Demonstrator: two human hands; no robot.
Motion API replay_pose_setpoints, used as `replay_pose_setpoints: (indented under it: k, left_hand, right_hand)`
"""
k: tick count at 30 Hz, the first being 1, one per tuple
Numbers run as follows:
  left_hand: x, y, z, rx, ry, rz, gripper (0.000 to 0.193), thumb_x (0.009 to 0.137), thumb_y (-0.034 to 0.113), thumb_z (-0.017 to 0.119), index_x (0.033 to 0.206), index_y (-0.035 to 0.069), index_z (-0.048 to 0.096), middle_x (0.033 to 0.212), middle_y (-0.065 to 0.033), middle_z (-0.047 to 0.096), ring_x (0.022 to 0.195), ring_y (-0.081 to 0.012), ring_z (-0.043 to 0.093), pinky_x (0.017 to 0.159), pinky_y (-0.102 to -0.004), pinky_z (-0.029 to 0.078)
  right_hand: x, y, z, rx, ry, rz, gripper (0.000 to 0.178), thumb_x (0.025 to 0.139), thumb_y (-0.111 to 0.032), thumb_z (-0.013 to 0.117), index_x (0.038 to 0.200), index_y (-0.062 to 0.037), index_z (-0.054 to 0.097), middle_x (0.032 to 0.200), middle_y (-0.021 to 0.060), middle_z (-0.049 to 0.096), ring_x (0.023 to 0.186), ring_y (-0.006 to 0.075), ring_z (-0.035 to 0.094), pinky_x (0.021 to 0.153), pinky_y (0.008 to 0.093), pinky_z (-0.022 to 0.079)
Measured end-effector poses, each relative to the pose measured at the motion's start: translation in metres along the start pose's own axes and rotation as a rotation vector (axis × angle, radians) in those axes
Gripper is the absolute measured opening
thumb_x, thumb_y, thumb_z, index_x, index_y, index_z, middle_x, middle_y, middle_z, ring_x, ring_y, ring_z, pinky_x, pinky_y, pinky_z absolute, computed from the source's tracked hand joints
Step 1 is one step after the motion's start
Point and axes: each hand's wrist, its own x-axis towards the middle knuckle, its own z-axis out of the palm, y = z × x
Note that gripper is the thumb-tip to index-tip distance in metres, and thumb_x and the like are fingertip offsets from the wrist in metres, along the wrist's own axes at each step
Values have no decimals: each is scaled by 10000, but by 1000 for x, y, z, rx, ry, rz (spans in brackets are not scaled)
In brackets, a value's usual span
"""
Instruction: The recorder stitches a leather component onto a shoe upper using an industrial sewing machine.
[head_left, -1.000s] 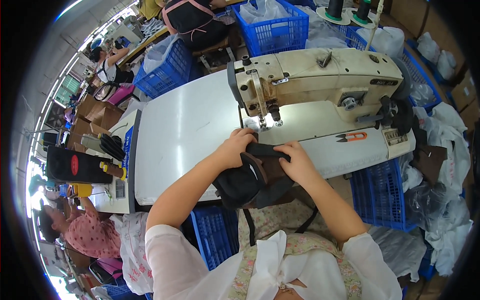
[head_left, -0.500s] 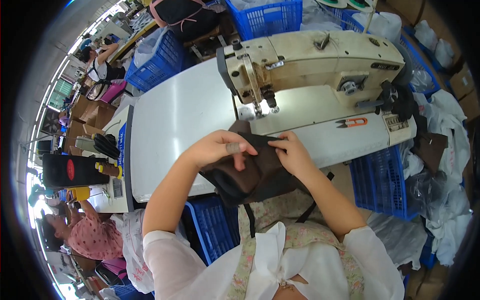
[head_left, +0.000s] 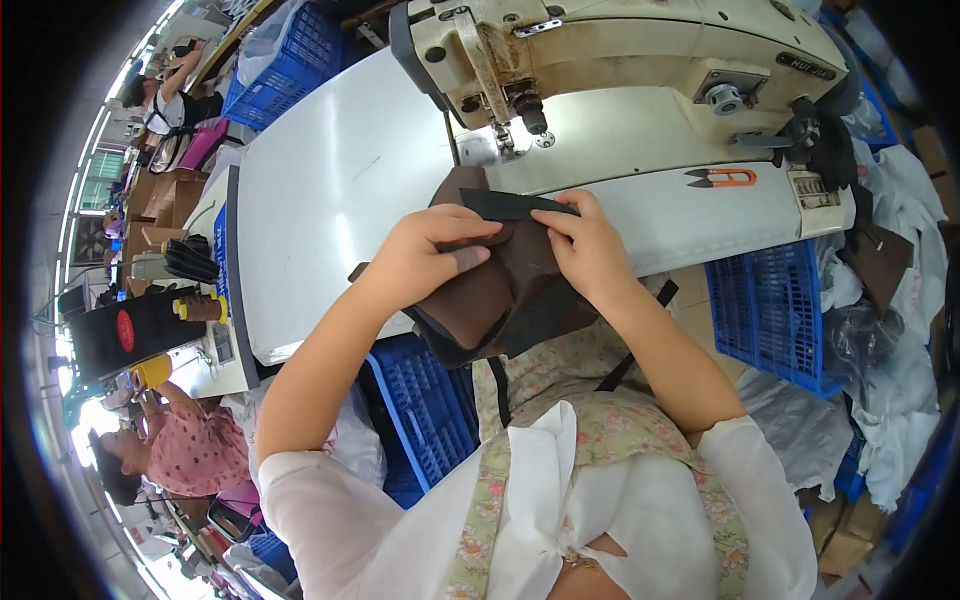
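Observation:
A folded brown fabric piece (head_left: 470, 305) with a black underside hangs over the near edge of the sewing table, below the sewing machine's needle area. Along its upper edge lies a black fabric strip (head_left: 508, 205). My left hand (head_left: 425, 258) grips the brown fabric at the left, its fingertips closed close to the strip. At the strip's right end my right hand (head_left: 588, 245) pinches it against the brown fabric between thumb and fingers. The sewing machine (head_left: 620, 50), cream with brown stains, stands just beyond, its presser foot (head_left: 505, 140) apart from the fabric.
Orange-handled thread snips (head_left: 722, 178) lie on the white sewing table (head_left: 330, 190) at the right. Blue crates stand below right (head_left: 765, 310), below left (head_left: 425, 410) and far left (head_left: 290, 65). Two co-workers sit at the left, one in a pink spotted top (head_left: 205, 445).
The view has shifted, so the machine sits higher. The black strip now lies exposed along the brown fabric's upper edge, and my left fingers have closed on the fabric.

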Motion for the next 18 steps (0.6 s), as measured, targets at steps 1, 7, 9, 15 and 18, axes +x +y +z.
replay_pose_setpoints:
  k: [1,7,9,15,18]
  left_hand:
    - [-5,-4,-3,-376,23,-140,130,818,94,727,927,31,693,937,-52,670,907,-158,621,812,-322,498]
    - [-14,-12,-9,-1374,104,25,201,820,215,750,874,124,580,855,-4,550,949,-195,526,895,-342,422]
    - [-15,-11,-8,-1395,119,62,196,824,214,744,873,129,575,855,-1,550,948,-193,525,900,-354,417]
    - [-23,-16,-6,-1518,114,201,194,875,220,689,923,158,512,811,29,525,939,-194,550,1007,-446,402]
    - [-24,-17,-6,-1507,93,265,191,892,225,671,929,169,492,788,43,519,938,-200,561,1074,-494,363]
  right_hand:
    - [0,0,0,-2,-3,-14,233,822,-46,628,1011,-124,740,1147,127,586,996,326,619,841,389,522]
    - [-1,3,-3,1,-49,-8,247,826,-45,629,1036,-121,735,1171,126,581,994,322,621,839,381,521]
    - [-2,1,-6,-17,-36,-11,255,829,-42,625,1048,-118,732,1176,130,576,995,321,623,842,379,518]
    - [-2,3,-2,-13,-50,-33,259,828,-34,622,1052,-108,728,1173,134,572,995,328,622,848,382,514]
    - [-1,1,-3,-30,-54,-28,262,828,-34,622,1055,-110,729,1176,134,571,996,331,621,850,382,513]
